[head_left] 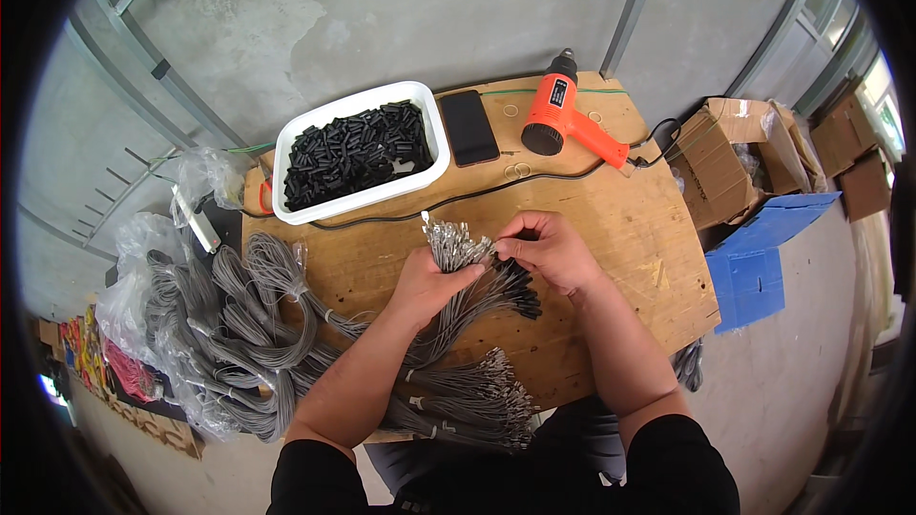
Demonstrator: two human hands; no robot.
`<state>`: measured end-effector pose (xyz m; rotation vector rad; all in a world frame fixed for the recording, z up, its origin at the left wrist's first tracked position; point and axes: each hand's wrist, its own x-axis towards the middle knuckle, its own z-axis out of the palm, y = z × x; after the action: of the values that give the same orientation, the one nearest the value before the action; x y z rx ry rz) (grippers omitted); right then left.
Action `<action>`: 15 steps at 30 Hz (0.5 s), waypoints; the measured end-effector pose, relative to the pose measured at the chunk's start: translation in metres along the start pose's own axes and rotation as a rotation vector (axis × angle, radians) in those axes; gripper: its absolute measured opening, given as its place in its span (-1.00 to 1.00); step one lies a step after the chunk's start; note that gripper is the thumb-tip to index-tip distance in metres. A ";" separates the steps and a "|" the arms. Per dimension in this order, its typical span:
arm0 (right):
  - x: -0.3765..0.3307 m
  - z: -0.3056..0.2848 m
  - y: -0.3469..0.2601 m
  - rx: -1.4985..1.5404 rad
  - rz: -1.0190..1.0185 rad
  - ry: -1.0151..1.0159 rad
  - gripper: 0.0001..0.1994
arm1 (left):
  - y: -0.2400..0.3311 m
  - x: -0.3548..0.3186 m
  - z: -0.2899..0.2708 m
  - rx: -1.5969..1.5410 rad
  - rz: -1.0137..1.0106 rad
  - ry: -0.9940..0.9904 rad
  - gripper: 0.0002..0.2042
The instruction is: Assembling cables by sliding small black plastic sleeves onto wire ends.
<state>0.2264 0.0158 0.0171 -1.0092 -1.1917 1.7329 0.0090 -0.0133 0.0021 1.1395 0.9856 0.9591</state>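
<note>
My left hand (427, 282) grips a bundle of thin grey wires (458, 250) with metal terminals at their tips, held over the middle of a wooden board (620, 229). My right hand (549, 250) pinches at the terminal ends of that bundle, fingers closed on one of the wires. Some of the wires below my hands carry short black sleeves (515, 291). A white tray (439, 148) full of small black tube pieces (353, 153) sits at the back left of the board.
An orange heat gun (565, 116) and a dark phone (468, 127) lie at the board's far edge. Grey wire coils (248, 324) and tied terminal bundles (468, 401) lie left and front. Cardboard boxes (725, 157) and a blue sheet (759, 262) are on the right.
</note>
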 end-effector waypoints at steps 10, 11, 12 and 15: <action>-0.001 0.008 -0.004 -0.030 -0.025 0.024 -0.92 | -0.004 0.005 0.001 0.134 0.064 0.036 -0.80; -0.001 0.007 -0.002 -0.030 -0.024 0.024 -0.92 | -0.004 0.006 0.001 0.047 0.036 0.040 -0.82; 0.000 0.005 0.000 -0.061 -0.029 0.041 -0.92 | -0.005 0.006 0.002 -0.039 0.010 0.044 -0.83; -0.001 0.002 0.000 -0.121 -0.015 0.061 -0.92 | -0.001 0.005 0.004 -0.122 -0.031 0.063 -0.85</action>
<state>0.2252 0.0147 0.0180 -1.1138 -1.2746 1.6226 0.0145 -0.0101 0.0013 0.9949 0.9792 1.0219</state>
